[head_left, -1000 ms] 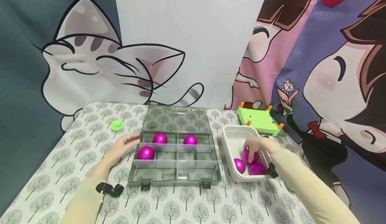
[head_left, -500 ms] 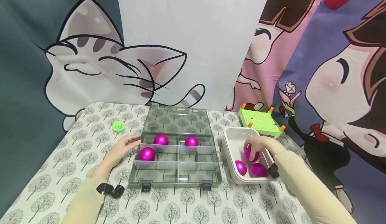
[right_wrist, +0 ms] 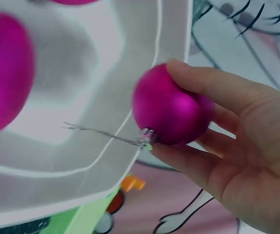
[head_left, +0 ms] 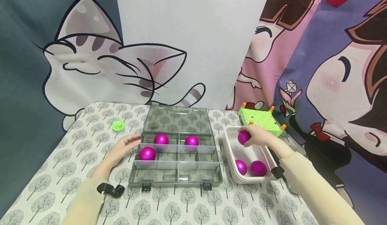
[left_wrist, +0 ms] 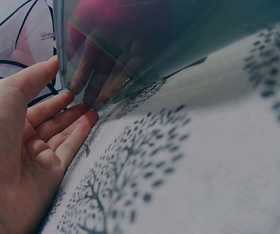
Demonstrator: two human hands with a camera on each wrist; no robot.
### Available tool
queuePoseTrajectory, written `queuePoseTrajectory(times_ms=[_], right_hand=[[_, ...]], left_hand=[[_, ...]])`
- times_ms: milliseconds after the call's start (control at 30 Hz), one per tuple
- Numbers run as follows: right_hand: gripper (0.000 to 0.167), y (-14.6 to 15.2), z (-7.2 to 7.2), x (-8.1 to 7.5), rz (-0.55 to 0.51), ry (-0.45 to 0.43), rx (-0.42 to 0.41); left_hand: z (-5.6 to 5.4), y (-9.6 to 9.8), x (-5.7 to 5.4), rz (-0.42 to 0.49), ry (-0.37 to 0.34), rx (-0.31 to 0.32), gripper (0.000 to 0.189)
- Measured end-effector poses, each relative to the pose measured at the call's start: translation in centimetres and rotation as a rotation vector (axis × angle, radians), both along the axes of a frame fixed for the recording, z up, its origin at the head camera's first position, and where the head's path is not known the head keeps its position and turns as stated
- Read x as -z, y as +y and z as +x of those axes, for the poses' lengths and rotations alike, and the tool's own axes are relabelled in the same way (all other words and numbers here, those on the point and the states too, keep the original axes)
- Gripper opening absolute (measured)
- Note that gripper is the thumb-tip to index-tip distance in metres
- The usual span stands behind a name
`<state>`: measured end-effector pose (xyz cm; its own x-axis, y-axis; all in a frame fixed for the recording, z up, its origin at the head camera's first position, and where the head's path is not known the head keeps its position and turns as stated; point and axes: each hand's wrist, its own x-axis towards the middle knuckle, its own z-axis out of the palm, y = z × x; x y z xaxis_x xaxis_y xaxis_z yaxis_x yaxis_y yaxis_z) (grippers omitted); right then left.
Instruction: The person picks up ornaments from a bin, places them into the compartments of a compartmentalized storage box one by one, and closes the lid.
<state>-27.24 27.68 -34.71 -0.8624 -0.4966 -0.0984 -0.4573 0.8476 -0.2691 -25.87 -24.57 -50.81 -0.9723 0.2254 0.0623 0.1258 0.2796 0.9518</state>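
Note:
My right hand (head_left: pixel 256 136) holds a magenta bauble (right_wrist: pixel 171 105) between thumb and fingers, over the far part of the white bin (head_left: pixel 228 151). A silver cap with a thin string sticks out from this bauble in the right wrist view. Two more baubles, one left (head_left: pixel 241 167) and one right (head_left: pixel 258 169), lie at the bin's near end. My left hand (head_left: pixel 124 148) has its fingertips against the left side of the grey see-through compartment box (head_left: pixel 155 175); its fingers are extended in the left wrist view. Three baubles sit in the box: back left (head_left: pixel 161 140), back right (head_left: pixel 191 141) and middle left (head_left: pixel 147 154).
The box's lid (head_left: pixel 178 120) lies open toward the back. Behind the bin is a green pegged toy board (head_left: pixel 260 120) with orange legs pointing up. A small green duck toy (head_left: pixel 118 125) stands at the back left of the tree-print cloth (head_left: pixel 187 206).
My right hand has lifted a bauble from the near part of the bin and moved it up and toward the far side. My left hand stays at the box's side.

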Motion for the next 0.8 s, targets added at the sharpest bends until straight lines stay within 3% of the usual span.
queuePoseTrajectory(times_ms=[167, 367, 567, 800], right_hand=[[0.051, -2.3, 0.2, -0.3, -0.075, 0.171, -0.039], [0.052, -5.7, 0.1, -1.0, -0.207, 0.259, -0.039], [0.058, -9.4, -0.1, -1.4, -0.292, 0.274, 0.006], [0.058, -13.1, 0.0, -1.3, -0.438, 0.201, 0.013]], left_hand=[[0.0, 0.0, -0.3, -0.013, -0.011, -0.013, 0.058], [0.0, 0.1, -0.6, -0.013, -0.006, -0.007, 0.057], [0.2, 0.1, -0.8, -0.009, -0.011, -0.016, 0.056], [0.2, 0.2, -0.6, -0.016, -0.017, -0.013, 0.059]])
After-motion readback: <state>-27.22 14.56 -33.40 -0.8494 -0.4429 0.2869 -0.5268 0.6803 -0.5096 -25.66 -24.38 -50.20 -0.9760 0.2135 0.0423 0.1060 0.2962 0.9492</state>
